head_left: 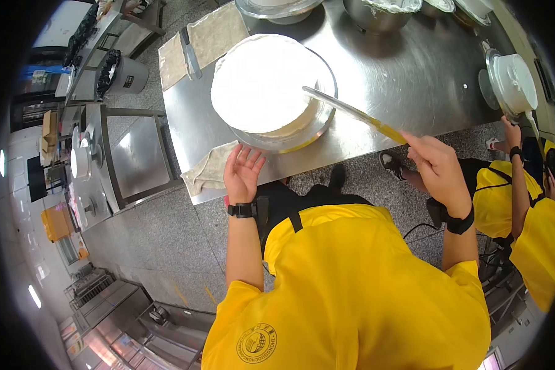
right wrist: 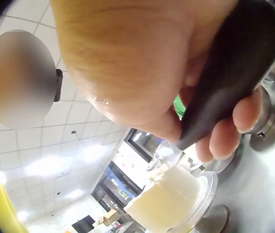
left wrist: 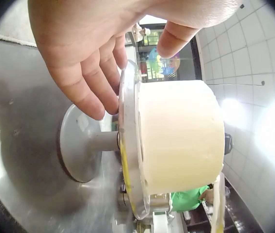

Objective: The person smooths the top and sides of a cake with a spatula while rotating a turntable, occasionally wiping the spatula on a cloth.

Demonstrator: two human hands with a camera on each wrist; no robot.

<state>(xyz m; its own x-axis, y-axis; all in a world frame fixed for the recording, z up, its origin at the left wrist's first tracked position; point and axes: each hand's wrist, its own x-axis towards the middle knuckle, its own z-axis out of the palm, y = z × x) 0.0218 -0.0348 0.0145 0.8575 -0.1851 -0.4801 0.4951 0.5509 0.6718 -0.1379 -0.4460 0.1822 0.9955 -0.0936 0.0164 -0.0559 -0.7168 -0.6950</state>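
A round cake (head_left: 262,86) coated in white cream stands on a turntable (left wrist: 130,145) with a clear rim and a grey foot. At the turntable's near edge is my left hand (head_left: 245,176), palm up. Its loosely extended fingers reach the rim from below, and the thumb stands apart. My right hand (head_left: 438,166) grips the black handle (right wrist: 229,73) of an icing spatula (head_left: 351,113). The long blade slants left over the cake, its tip overlapping the right part of the top in the head view. Smooth, pale cream covers the cake's side (left wrist: 181,136).
Beige cloths (head_left: 216,31) lie on the steel table (head_left: 407,80), one bearing another spatula (head_left: 191,55). A cloth (head_left: 209,171) hangs at the near left corner. Beyond are another turntable (head_left: 277,11) and a metal bowl (head_left: 376,18). People in yellow shirts work at right beside another cake (head_left: 515,83).
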